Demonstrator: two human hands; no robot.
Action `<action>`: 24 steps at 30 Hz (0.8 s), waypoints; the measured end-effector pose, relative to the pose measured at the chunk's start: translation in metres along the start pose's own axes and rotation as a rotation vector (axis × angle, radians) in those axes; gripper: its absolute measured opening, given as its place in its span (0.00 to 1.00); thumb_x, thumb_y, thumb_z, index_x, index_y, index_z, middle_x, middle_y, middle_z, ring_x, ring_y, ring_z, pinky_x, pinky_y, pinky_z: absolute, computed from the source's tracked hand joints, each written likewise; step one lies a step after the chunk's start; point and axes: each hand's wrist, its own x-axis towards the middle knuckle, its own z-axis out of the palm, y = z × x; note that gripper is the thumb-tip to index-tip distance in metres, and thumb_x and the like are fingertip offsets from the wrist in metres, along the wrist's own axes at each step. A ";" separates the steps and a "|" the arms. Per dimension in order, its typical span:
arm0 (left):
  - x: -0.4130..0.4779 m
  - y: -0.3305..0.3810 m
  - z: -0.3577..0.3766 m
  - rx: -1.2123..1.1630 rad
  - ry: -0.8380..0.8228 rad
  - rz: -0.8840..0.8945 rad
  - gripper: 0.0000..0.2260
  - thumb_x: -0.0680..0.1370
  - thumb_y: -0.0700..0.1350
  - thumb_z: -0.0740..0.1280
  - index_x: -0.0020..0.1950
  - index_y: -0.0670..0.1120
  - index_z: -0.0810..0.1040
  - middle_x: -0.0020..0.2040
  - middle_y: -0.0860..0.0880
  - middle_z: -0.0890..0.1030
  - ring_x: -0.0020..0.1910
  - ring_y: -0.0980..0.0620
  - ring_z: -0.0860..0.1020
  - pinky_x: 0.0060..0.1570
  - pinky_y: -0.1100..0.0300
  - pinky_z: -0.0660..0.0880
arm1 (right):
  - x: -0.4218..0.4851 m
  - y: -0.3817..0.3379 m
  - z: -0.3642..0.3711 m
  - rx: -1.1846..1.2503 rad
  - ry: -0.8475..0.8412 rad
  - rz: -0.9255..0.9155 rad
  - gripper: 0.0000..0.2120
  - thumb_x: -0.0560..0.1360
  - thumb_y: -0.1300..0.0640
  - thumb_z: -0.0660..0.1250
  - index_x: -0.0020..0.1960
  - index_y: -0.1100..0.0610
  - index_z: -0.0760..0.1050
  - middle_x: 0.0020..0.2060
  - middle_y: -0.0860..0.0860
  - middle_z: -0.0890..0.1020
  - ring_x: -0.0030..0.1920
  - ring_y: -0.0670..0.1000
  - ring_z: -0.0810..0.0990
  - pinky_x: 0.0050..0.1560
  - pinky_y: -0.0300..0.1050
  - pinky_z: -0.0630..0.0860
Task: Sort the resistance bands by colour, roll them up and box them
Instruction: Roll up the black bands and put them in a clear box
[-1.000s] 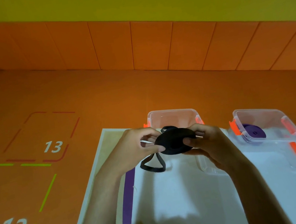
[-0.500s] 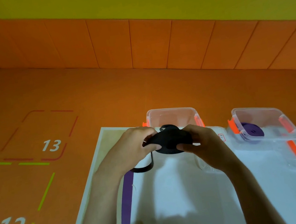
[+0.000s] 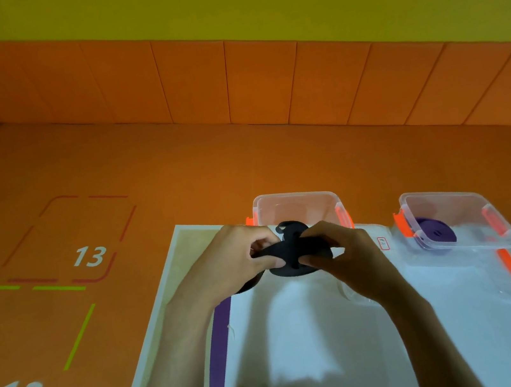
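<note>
Both hands pinch a rolled black resistance band [image 3: 292,256] between thumbs and curled fingers, the left hand [image 3: 235,263] on its left edge, the right hand [image 3: 348,257] on its right, holding it above the white sheet [image 3: 303,336] on the table. A loose end of the band trails under the left hand, mostly hidden. Just behind the roll stands a clear box with orange clips [image 3: 294,194]; the hands cover its near part, so its contents cannot be judged. Well to the right, a second clear box [image 3: 442,198] holds a coiled purple band [image 3: 437,231].
</note>
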 end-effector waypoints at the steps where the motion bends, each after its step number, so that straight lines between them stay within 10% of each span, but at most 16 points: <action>1: -0.001 0.000 0.001 -0.026 0.010 0.007 0.06 0.76 0.45 0.79 0.49 0.56 0.87 0.43 0.58 0.87 0.43 0.58 0.83 0.49 0.52 0.82 | 0.001 0.001 -0.002 -0.002 0.015 -0.018 0.17 0.75 0.59 0.78 0.57 0.42 0.79 0.51 0.34 0.84 0.56 0.40 0.84 0.57 0.34 0.80; 8: -0.001 -0.005 0.000 -0.238 0.175 0.121 0.11 0.73 0.47 0.81 0.54 0.58 0.88 0.46 0.57 0.86 0.45 0.59 0.82 0.49 0.64 0.79 | -0.002 -0.006 -0.010 0.559 0.090 0.136 0.09 0.73 0.53 0.78 0.52 0.51 0.81 0.52 0.54 0.87 0.55 0.58 0.88 0.44 0.51 0.87; 24: 0.007 0.005 0.027 -0.749 0.503 0.075 0.06 0.77 0.39 0.77 0.53 0.48 0.86 0.51 0.46 0.88 0.53 0.48 0.86 0.55 0.59 0.81 | 0.007 -0.002 0.012 0.630 0.344 0.032 0.20 0.80 0.55 0.75 0.70 0.47 0.76 0.70 0.57 0.75 0.68 0.60 0.79 0.35 0.64 0.85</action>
